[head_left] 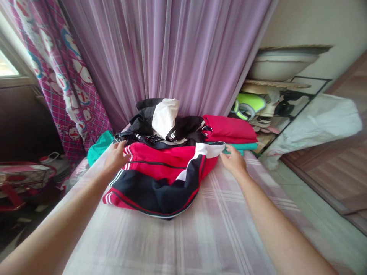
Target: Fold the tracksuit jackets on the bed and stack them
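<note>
A red, navy and white zip jacket lies partly folded on the bed, with white stripes along its left edge. At its far left corner is my left hand, fingers closed on the striped edge, next to some dark clothing. My right hand is at the far right corner, thumb and fingertips at the end of the white collar. The fingertips of both hands are partly hidden by the cloth. Just behind the jacket is a heap of black clothes with a white piece on top.
A folded red garment rests on folded teal cloth at the back right. Another teal cloth lies on the left edge. Purple curtains hang behind the bed. A rack with shoes and a basin stands right.
</note>
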`<state>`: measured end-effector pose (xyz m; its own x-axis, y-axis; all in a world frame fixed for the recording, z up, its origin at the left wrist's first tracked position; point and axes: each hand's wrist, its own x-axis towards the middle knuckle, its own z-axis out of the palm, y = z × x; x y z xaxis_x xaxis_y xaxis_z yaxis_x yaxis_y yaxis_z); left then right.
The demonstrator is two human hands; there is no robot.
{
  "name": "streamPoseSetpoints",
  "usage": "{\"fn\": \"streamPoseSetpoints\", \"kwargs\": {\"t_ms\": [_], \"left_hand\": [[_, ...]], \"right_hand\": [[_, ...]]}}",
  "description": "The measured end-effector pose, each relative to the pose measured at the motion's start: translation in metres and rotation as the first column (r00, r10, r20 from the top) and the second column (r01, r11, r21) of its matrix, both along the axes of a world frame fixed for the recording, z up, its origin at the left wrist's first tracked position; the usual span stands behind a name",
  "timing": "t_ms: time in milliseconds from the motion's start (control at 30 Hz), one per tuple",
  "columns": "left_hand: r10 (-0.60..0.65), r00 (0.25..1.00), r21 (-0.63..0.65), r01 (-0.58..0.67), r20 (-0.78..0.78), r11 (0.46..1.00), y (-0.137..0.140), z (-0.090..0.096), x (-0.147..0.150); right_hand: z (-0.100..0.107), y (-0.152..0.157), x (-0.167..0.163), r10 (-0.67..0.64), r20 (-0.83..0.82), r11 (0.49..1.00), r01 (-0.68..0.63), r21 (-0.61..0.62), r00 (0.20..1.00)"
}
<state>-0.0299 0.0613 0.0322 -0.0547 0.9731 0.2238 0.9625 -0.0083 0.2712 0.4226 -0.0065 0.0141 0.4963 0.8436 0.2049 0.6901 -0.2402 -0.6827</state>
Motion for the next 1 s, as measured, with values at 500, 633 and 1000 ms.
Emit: {"fn": "streamPoseSetpoints", "kwargs": {"t_ms": [500, 633, 1000], "left_hand": [[-0.378, 0.913, -0.302, 0.320, -0.153, 0.898, -0.090, -0.033, -0.020], [-0.426, 0.903, -0.282, 0.394, -0.059, 0.875, -0.099, -0.027, -0.016], [-0.311, 0.931, -0.217, 0.349, 0.192, 0.912, -0.137, 0.026, -0.010]], "right_hand": [[-0.039, -0.064, -0.088, 0.333, -0.277, 0.903, -0.390, -0.180, 0.901], [-0.027, -0.067, -0.063, 0.166, -0.391, 0.925, -0.280, -0.256, 0.905], [-0.017, -0.057, -0.088, 0.072, -0.600, 0.934, -0.264, -0.238, 0.796]]}}
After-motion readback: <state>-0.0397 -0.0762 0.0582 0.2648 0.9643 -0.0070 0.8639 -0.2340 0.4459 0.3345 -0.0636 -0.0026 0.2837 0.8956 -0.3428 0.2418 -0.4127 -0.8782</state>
